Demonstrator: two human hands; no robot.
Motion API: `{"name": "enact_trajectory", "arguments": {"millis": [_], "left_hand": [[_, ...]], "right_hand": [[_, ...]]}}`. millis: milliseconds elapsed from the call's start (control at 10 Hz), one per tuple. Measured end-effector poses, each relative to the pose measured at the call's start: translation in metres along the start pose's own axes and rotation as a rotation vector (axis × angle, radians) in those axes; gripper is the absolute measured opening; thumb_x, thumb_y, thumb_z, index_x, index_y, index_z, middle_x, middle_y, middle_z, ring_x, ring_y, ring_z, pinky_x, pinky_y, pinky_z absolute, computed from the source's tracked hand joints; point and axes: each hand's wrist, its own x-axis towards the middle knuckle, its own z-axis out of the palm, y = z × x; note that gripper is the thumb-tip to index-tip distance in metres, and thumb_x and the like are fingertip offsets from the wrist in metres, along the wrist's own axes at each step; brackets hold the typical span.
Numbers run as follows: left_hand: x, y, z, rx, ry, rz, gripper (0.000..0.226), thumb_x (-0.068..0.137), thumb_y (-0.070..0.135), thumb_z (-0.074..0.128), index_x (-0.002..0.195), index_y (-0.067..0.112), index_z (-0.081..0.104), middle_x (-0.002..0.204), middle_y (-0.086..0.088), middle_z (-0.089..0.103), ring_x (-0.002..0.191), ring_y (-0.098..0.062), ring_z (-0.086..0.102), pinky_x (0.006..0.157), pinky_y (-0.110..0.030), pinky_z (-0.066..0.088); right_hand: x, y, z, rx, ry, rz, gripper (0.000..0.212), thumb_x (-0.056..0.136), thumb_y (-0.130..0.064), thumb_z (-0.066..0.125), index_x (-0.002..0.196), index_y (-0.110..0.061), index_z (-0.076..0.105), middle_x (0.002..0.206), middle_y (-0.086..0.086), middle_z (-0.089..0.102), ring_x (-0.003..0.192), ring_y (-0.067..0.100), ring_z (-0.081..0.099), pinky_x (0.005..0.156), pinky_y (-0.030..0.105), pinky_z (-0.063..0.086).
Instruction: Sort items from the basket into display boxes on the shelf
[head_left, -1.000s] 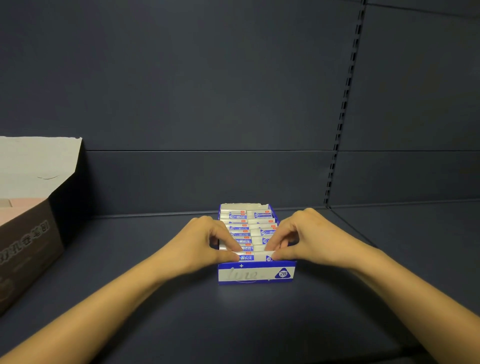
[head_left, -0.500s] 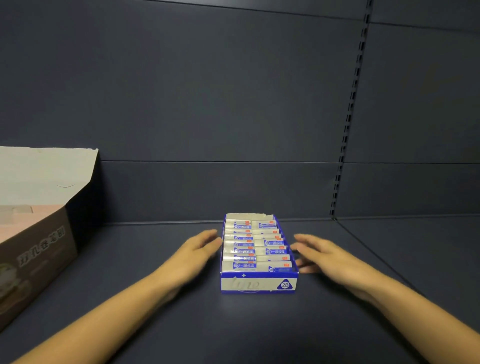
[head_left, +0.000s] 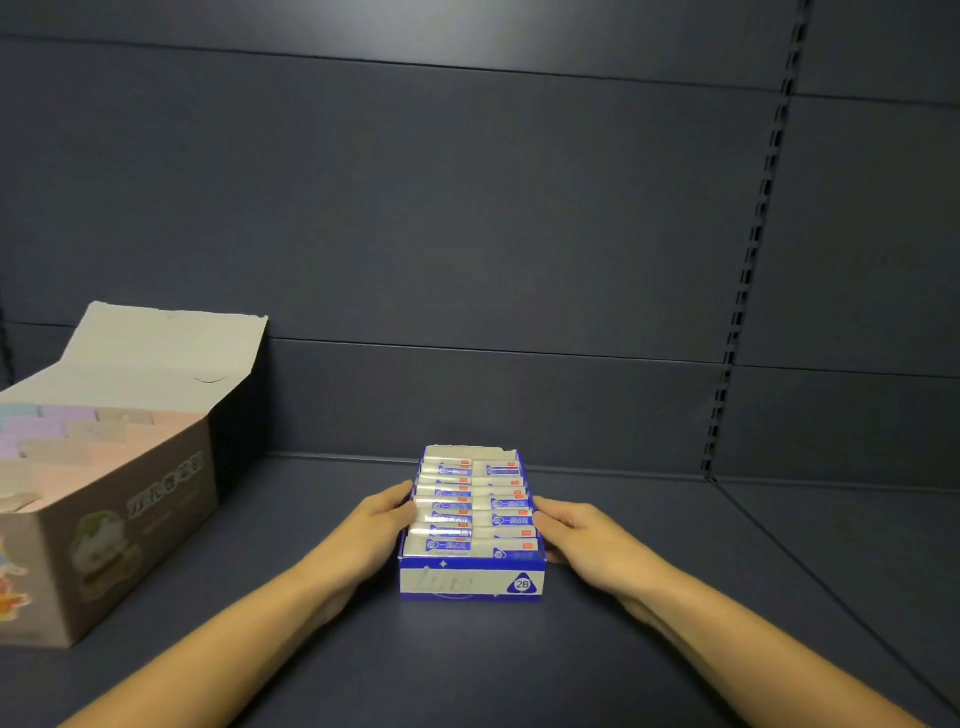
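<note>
A blue and white display box (head_left: 467, 584) marked 2B stands in the middle of the dark shelf (head_left: 478, 670). It is filled with two columns of white erasers in blue sleeves (head_left: 470, 512). My left hand (head_left: 376, 525) lies against the box's left wall with its fingers fairly straight. On the opposite wall, my right hand (head_left: 582, 535) presses in the same way. Neither hand holds an eraser. No basket is in view.
At the left stands a larger brown cardboard display box (head_left: 130, 519) with its lid flap raised and pastel blocks inside. A slotted upright (head_left: 748, 270) runs down the back panel at the right. Bare shelf lies right of the blue box.
One second ago both hands pinched the front eraser inside the box. They let go, spread out to either side, and now press against the box's two side walls.
</note>
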Motion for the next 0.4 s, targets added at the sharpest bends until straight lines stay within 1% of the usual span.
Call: {"name": "enact_trajectory", "arguments": {"millis": [100,200,300,400], "left_hand": [[0.0,0.002,-0.016,0.039,0.08,-0.018,0.031,0.1,0.01,0.036,0.084,0.03,0.054,0.059,0.015,0.07,0.055,-0.002,0.068,0.052,-0.015,0.053],[-0.013,0.0,-0.031,0.036,0.083,0.009,0.029,0.1,0.011,0.037,0.08,0.027,0.051,0.069,0.01,0.066,0.049,-0.002,0.065,0.053,-0.018,0.053],[-0.023,0.005,-0.038,0.069,0.149,0.026,0.023,0.1,0.017,0.037,0.092,0.03,0.054,0.095,0.011,0.063,0.07,0.002,0.066,0.073,-0.017,0.048],[-0.035,0.017,-0.054,0.271,0.323,0.17,0.033,0.1,0.021,0.039,0.131,0.025,0.049,0.136,0.01,0.048,0.121,-0.002,0.047,0.099,-0.016,0.032]], "right_hand": [[0.015,-0.006,0.019,-0.02,-0.008,-0.019,0.033,0.1,-0.032,0.04,0.129,-0.024,0.053,0.124,-0.004,0.063,0.11,0.009,0.062,0.093,0.024,0.052],[0.024,-0.012,0.035,-0.068,-0.023,-0.051,0.034,0.1,-0.031,0.039,0.131,-0.025,0.051,0.127,-0.004,0.061,0.108,0.006,0.059,0.079,0.012,0.05],[0.024,-0.019,0.042,-0.164,-0.003,-0.09,0.036,0.099,-0.034,0.04,0.134,-0.028,0.047,0.133,-0.008,0.05,0.119,0.007,0.051,0.09,0.016,0.044],[0.012,-0.033,0.038,-0.211,0.104,-0.157,0.04,0.099,-0.028,0.043,0.138,-0.027,0.039,0.129,-0.008,0.035,0.12,0.008,0.041,0.094,0.016,0.031]]}}
